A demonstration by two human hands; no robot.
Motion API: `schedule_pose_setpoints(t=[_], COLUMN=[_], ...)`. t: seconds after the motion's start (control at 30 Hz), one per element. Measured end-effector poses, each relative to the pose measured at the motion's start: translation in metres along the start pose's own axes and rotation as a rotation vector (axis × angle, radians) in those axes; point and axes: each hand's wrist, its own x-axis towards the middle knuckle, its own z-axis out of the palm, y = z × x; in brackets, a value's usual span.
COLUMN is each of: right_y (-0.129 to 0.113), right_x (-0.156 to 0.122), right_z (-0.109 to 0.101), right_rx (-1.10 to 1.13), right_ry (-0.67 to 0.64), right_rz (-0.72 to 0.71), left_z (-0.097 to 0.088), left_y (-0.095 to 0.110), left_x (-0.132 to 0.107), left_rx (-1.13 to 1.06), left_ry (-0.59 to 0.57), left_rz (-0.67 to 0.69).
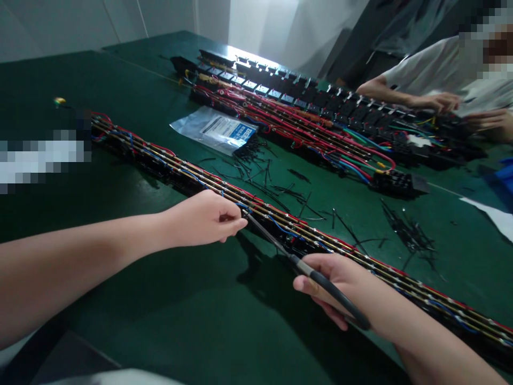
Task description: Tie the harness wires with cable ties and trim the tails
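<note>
My right hand (332, 283) is closed round the dark grip of long-nose pliers (308, 272). Their slim jaws (266, 232) point up and left, with the tip at the near side of a long wiring strip (192, 174). This strip carries brass-coloured rods and red and blue wires, and it runs diagonally across the table. Beside the plier tip, my left hand (214, 216) is closed in a pinch at the strip's near edge. What its fingertips hold, if anything, is too small to make out.
Loose black cable ties (288, 192) lie beyond the strip, near a clear printed bag (224, 130). Another pile of ties (411, 230) is at the right. Farther back are red-wired socket strips (280, 117). A co-worker's hands (441, 101) are at their far right end.
</note>
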Motion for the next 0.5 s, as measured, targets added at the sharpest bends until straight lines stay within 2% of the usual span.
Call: schedule_pose_setpoints(t=[0.1, 0.17, 0.23, 0.3, 0.33, 0.37, 0.43, 0.5], right_y=[-0.005, -0.007, -0.005, -0.001, 0.003, 0.007, 0.016, 0.026], right_x=[-0.016, -0.033, -0.052, -0.068, -0.074, -0.079, -0.085, -0.087], right_z=[-0.008, -0.017, -0.027, -0.037, -0.042, -0.045, -0.05, -0.053], right_rx=[-0.054, -0.135, -0.33, -0.658, -0.797, -0.899, -1.002, -1.018], right_ry=[0.032, 0.141, 0.383, 0.762, 0.911, 0.975, 0.925, 0.812], right_rz=[-0.014, -0.024, -0.066, -0.09, -0.103, -0.117, -0.183, -0.3], left_z=[-0.005, -0.01, -0.015, -0.02, -0.021, -0.021, -0.019, -0.013], left_y=[0.008, 0.015, 0.021, 0.026, 0.029, 0.031, 0.038, 0.048], left_x=[-0.005, -0.003, 0.004, 0.019, 0.028, 0.038, 0.057, 0.073], left_rx=[0.093, 0.194, 0.28, 0.359, 0.423, 0.504, 0.668, 0.725], left_ry=[0.05, 0.145, 0.212, 0.191, 0.153, 0.135, 0.214, 0.287], left_rz=[0.141, 0.235, 0.256, 0.194, 0.146, 0.086, 0.001, -0.001])
